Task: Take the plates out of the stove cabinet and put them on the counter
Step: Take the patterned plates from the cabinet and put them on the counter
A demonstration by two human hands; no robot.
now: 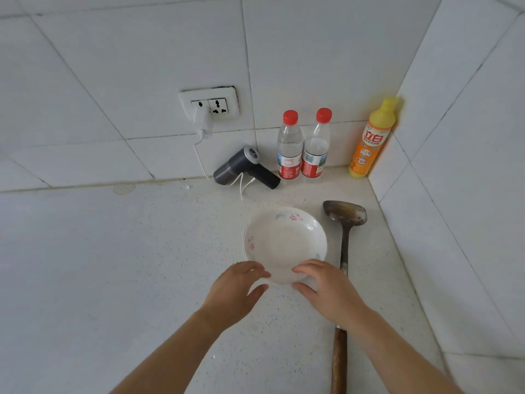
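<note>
A small stack of shallow white plates [284,240] sat on the pale speckled counter [113,280], toward the tiled corner on the right. The top plate was deep-welled, almost a bowl, with a faint scatter of pink flowers and a blue-grey leaf printed near its far rim and pink marks on its left side. On the left edge the rims of the ones beneath it peeked out, though how many there were could not be told.

Both of the person's hands met at the near rim. The left hand [235,291] pinched it, fingers laid over the top edge and thumb curled below; the right hand [326,288] gripped it the same way just beside.

Right of the plates lay a worn metal spatula [344,223] with a wooden handle, the right forearm crossing over it. Along the back wall stood two red-capped water bottles [289,146], a yellow dish soap bottle [372,137] in the corner and a grey handheld blower [244,169] lying on its side — its white cable running up to a charger in the wall socket [216,105].
</note>
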